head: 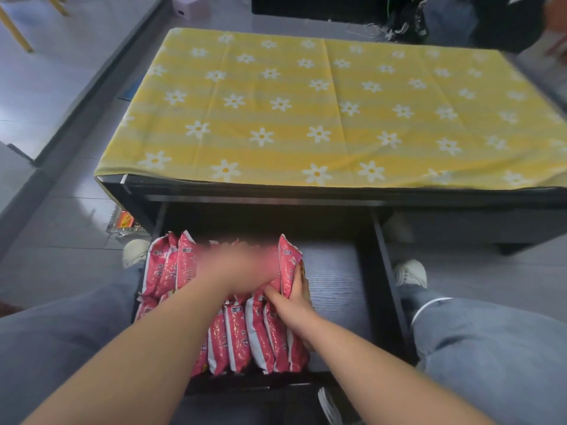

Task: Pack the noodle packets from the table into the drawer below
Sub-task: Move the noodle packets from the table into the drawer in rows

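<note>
yellow daisy cloth (306, 111) covers the tabletop (276, 192), grey floor tiles (61, 216) around; right hand (293, 303) grips a noodle packet (290, 260), left hand (242, 268) blurred, cannot tell.

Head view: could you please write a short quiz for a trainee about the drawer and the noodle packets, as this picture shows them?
1. True or false: no noodle packets lie on the yellow cloth.
2. Which part of the drawer bottom is bare? A) left B) right C) none
3. Fill in: the fingers of the right hand curl round the packet at the ___ end of the far row.
Key: 1 true; 2 B; 3 right.
</note>
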A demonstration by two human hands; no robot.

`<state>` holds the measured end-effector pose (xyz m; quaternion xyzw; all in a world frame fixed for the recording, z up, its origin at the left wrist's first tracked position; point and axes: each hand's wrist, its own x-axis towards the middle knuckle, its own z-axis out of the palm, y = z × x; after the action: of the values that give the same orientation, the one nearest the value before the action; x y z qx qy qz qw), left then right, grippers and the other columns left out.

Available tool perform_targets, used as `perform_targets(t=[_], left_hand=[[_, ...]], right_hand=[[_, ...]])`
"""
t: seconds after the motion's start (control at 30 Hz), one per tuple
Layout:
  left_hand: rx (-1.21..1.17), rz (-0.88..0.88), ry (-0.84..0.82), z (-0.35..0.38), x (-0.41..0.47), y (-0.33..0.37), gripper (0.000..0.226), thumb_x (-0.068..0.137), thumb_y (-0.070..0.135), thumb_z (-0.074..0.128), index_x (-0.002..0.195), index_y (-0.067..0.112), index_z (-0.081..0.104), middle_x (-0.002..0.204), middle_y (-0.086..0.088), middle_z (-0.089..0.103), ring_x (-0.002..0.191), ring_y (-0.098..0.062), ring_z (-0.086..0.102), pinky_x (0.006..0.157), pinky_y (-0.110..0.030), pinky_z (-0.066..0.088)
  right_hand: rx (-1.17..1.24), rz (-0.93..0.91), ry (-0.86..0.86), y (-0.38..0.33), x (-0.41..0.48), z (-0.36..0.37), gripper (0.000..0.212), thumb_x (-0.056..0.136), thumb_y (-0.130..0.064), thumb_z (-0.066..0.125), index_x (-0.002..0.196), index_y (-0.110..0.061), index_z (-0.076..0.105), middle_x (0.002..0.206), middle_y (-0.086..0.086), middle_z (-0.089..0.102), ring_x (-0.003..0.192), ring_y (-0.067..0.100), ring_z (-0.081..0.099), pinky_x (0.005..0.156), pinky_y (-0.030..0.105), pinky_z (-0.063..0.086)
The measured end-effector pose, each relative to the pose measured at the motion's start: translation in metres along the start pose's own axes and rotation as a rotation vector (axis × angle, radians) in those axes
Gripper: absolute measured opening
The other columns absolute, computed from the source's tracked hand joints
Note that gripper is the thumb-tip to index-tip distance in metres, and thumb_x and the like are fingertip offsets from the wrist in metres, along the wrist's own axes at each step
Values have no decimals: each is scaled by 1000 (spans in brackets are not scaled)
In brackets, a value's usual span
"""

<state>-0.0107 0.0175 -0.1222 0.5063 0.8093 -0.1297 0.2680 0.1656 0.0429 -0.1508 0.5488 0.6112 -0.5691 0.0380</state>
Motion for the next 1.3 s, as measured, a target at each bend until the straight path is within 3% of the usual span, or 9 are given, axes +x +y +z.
perform_targets(t=[0.17, 0.3, 0.4, 0.53, 0.77, 0.93, 1.0, 1.1, 1.3], left_hand=[[84, 37, -28, -5, 1, -6, 95, 74, 97, 21, 156, 50, 24, 164, -1, 36, 149, -37, 33, 110, -81, 20], [51, 13, 147, -9, 5, 3, 96, 72, 97, 12, 158, 55, 9, 172, -5, 20, 159, -42, 5, 108, -85, -4], [-12, 124, 185, -4, 8, 19, 91, 74, 94, 13, 156, 58, 1, 173, 0, 15, 159, -39, 7, 111, -81, 10], [4, 161, 91, 4, 9, 38, 80, 80, 88, 19, 153, 57, 21, 161, 4, 41, 147, -37, 32, 108, -72, 31], [-70, 190, 74, -2, 4, 24, 80, 80, 87, 22, 154, 58, 20, 167, 4, 32, 152, -36, 28, 111, -70, 29], [-1, 20, 315, -15, -5, -32, 87, 80, 88, 15, 159, 50, 15, 170, 0, 29, 158, -34, 19, 117, -74, 13], [71, -95, 221, -14, -13, -62, 94, 78, 91, 8, 160, 46, 20, 170, -1, 29, 158, -34, 16, 118, -74, 4], [25, -82, 45, -9, -26, -87, 99, 77, 93, 10, 161, 42, 22, 169, -3, 31, 156, -34, 24, 123, -68, 13], [-15, -73, 6, -10, -36, -81, 93, 85, 89, 25, 162, 37, 25, 167, -4, 34, 153, -33, 31, 123, -61, 23]], right_hand=[[19, -12, -16, 2, -4, -2, 116, 82, -74, 66, 162, -47, -14, 174, -1, 9, 156, 34, 25, 124, 59, 29], [-27, -36, -24, 1, -5, -5, 114, 85, -72, 66, 162, -46, -13, 176, -2, 4, 158, 35, 20, 126, 58, 27], [-57, -65, -49, 1, -7, -7, 112, 85, -69, 66, 163, -48, -11, 176, -7, -2, 160, 35, 15, 126, 59, 24], [-48, -89, -114, 5, -6, -15, 111, 86, -60, 70, 164, -46, -8, 175, -6, -3, 158, 36, 19, 126, 59, 26], [-89, -68, -115, 4, -5, -11, 114, 87, -64, 68, 162, -46, -16, 175, -7, -11, 160, 37, 12, 126, 60, 23], [-168, -28, -40, 2, -1, -6, 118, 82, -78, 62, 159, -48, -22, 175, 1, -14, 159, 47, 7, 127, 64, 15], [-204, -29, -4, 3, -2, -2, 116, 83, -80, 58, 157, -48, -25, 174, 4, -20, 159, 47, 0, 126, 66, 12], [-183, -96, -25, 5, -2, 0, 111, 86, -76, 59, 157, -51, -22, 175, 1, -9, 159, 39, 15, 124, 66, 26], [-200, -108, -61, 1, -3, -4, 111, 85, -75, 62, 159, -49, -18, 175, 0, -5, 159, 37, 19, 124, 63, 27]])
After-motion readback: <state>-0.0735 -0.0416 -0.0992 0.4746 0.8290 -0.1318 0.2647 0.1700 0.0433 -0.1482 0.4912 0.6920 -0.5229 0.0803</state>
